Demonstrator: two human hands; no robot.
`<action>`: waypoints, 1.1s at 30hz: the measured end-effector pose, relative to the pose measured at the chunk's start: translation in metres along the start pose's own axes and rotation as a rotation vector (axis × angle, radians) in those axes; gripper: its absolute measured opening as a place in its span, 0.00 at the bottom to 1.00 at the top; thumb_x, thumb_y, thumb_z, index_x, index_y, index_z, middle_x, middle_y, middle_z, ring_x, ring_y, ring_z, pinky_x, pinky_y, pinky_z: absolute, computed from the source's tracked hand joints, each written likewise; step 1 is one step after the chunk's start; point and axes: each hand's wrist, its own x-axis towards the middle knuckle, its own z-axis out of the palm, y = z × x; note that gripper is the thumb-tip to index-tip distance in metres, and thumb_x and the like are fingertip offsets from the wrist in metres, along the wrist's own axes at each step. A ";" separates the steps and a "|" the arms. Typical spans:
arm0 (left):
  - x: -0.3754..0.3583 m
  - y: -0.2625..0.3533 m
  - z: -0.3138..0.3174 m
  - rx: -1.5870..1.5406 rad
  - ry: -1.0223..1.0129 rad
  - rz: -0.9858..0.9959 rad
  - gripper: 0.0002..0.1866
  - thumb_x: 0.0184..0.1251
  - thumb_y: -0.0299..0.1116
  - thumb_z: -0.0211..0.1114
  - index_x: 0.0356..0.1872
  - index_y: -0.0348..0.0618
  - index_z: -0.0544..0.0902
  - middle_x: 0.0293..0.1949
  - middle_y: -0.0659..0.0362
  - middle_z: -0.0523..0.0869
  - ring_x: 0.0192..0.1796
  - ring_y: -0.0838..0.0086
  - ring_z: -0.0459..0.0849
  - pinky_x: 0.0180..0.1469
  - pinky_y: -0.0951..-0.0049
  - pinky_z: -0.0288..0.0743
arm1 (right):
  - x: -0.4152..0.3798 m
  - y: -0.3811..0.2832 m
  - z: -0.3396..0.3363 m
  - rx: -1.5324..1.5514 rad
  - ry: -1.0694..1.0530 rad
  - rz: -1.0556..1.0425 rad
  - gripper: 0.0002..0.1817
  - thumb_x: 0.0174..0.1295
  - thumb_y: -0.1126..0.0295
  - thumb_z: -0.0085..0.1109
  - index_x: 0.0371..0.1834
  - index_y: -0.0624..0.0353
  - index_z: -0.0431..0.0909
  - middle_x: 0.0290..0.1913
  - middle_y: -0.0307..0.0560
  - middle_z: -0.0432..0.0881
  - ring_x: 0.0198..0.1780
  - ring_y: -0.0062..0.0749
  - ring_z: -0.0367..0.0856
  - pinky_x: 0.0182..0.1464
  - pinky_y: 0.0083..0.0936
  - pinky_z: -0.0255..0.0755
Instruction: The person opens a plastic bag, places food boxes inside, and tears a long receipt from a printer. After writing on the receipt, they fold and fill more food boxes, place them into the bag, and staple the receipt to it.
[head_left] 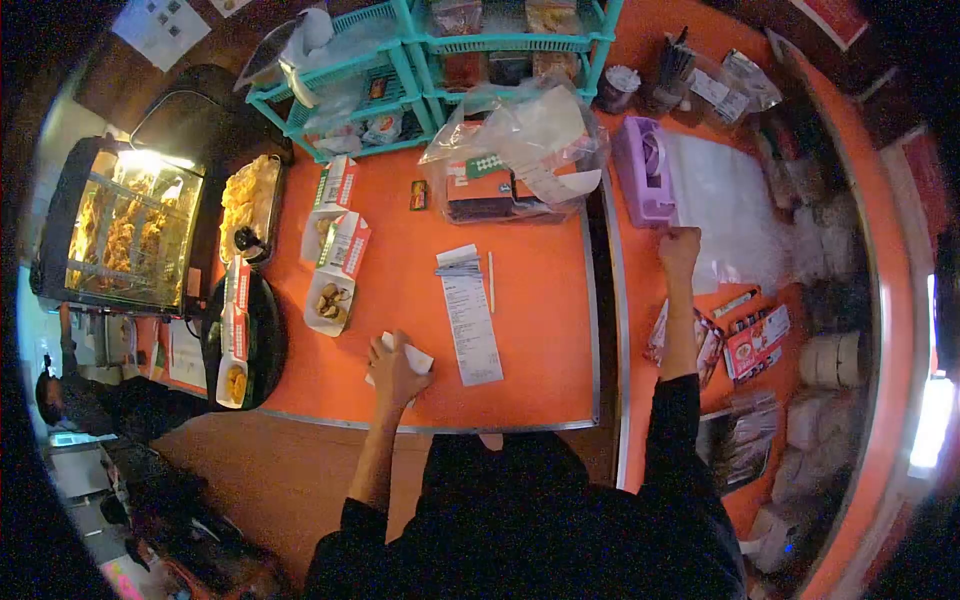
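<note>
The person's black top (500, 520) fills the bottom middle. Low in the middle, the left hand (397, 372) holds a flat white piece (420, 359). Further right, the right hand (680, 250) is bunched up by a hard purple tape holder (640, 170) and shiny clear bags (722, 190); I can't tell if it grips anything. Between the hands lies a long paper slip (470, 325). The orange surface (540, 370) has a straight metal edge (594, 350), with bare room right of the slip.

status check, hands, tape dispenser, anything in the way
Left hand on a small white item, grip unclear. Right hand closed at near end of purple tape dispenser, contents hidden. Receipt lies between hands, seems to block neither.
</note>
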 end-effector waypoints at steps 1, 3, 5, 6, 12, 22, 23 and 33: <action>-0.001 0.009 -0.015 -0.025 -0.036 0.173 0.52 0.31 0.46 0.75 0.66 0.52 0.63 0.55 0.41 0.66 0.57 0.42 0.67 0.52 0.42 0.65 | -0.020 -0.031 -0.027 0.042 0.107 -0.013 0.11 0.59 0.64 0.57 0.26 0.60 0.83 0.31 0.46 0.80 0.34 0.39 0.77 0.40 0.32 0.70; 0.002 0.032 -0.043 -0.043 -0.074 0.349 0.52 0.30 0.45 0.76 0.66 0.52 0.63 0.55 0.42 0.66 0.56 0.44 0.67 0.53 0.43 0.65 | -0.038 -0.055 -0.020 0.440 0.116 -0.021 0.12 0.59 0.63 0.58 0.29 0.61 0.83 0.29 0.53 0.79 0.36 0.48 0.76 0.46 0.39 0.71; 0.000 0.057 -0.069 -0.292 -0.170 0.624 0.53 0.29 0.43 0.76 0.67 0.51 0.63 0.54 0.42 0.67 0.54 0.45 0.68 0.54 0.46 0.64 | -0.084 -0.115 -0.066 0.726 -0.410 -0.042 0.16 0.60 0.58 0.62 0.32 0.62 0.83 0.30 0.47 0.76 0.42 0.39 0.72 0.50 0.33 0.69; 0.000 0.070 -0.079 -0.289 -0.177 0.660 0.53 0.29 0.43 0.76 0.67 0.51 0.63 0.54 0.42 0.67 0.54 0.45 0.68 0.54 0.46 0.64 | -0.114 -0.124 -0.057 0.868 -0.526 -0.195 0.16 0.61 0.57 0.62 0.32 0.61 0.84 0.34 0.44 0.71 0.46 0.35 0.67 0.53 0.31 0.63; -0.024 0.112 -0.107 -0.461 -0.213 1.071 0.57 0.30 0.42 0.77 0.70 0.47 0.59 0.53 0.43 0.68 0.54 0.46 0.69 0.54 0.49 0.64 | -0.238 -0.163 -0.052 1.105 -0.814 -0.298 0.16 0.59 0.56 0.67 0.35 0.59 0.84 0.41 0.41 0.62 0.46 0.29 0.61 0.54 0.25 0.58; -0.098 0.123 -0.071 -0.627 -0.233 1.513 0.51 0.37 0.41 0.76 0.69 0.45 0.61 0.54 0.41 0.68 0.58 0.44 0.64 0.57 0.44 0.62 | -0.420 -0.212 0.025 2.402 -0.293 0.634 0.28 0.68 0.48 0.51 0.66 0.49 0.62 0.57 0.38 0.74 0.53 0.27 0.74 0.56 0.28 0.73; -0.102 0.123 -0.067 -0.559 -0.179 1.524 0.51 0.38 0.41 0.75 0.69 0.46 0.61 0.55 0.40 0.68 0.60 0.43 0.62 0.58 0.41 0.61 | -0.432 -0.208 0.020 2.445 -0.280 0.642 0.26 0.68 0.50 0.53 0.65 0.49 0.64 0.55 0.37 0.75 0.52 0.27 0.75 0.54 0.28 0.74; -0.096 0.179 0.035 0.126 -0.168 1.194 0.56 0.39 0.51 0.77 0.72 0.59 0.54 0.64 0.36 0.57 0.65 0.40 0.57 0.64 0.37 0.50 | -0.608 -0.085 -0.183 0.521 0.682 1.081 0.06 0.65 0.70 0.54 0.41 0.59 0.75 0.34 0.48 0.81 0.36 0.31 0.79 0.40 0.30 0.73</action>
